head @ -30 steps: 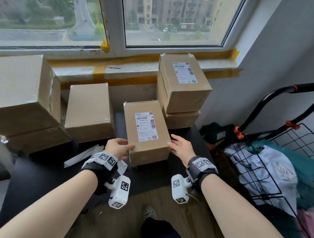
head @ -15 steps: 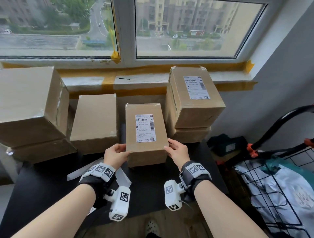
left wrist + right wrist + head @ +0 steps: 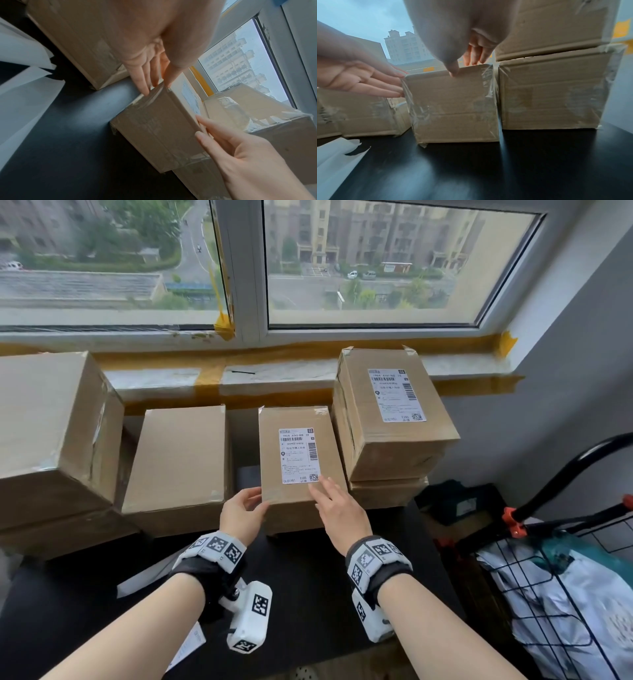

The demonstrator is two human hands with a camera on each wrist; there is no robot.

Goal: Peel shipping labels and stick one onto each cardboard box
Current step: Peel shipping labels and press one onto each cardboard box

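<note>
A small cardboard box (image 3: 298, 501) with a white shipping label (image 3: 299, 455) on top stands on the black table (image 3: 308, 570), between a plain box (image 3: 178, 460) and a two-box stack. The upper box of that stack (image 3: 394, 446) also carries a label (image 3: 397, 395). My left hand (image 3: 245, 508) touches the small box's near left corner with straight fingers (image 3: 145, 81). My right hand (image 3: 334, 505) lies on the box top by the label's lower right corner, fingers straight. Its thumb (image 3: 453, 70) presses the front top edge of the small box (image 3: 452, 105).
A large plain box (image 3: 51, 422) sits on another at far left. White backing sheets (image 3: 147, 577) lie on the table near my left wrist. A black wire cart (image 3: 565, 594) with bagged parcels stands to the right. The window sill (image 3: 274, 374) runs behind the boxes.
The small labelled box has slid away from me, into the gap beside the stack. My right hand moved from its right side onto its top; my left stays at the left corner.
</note>
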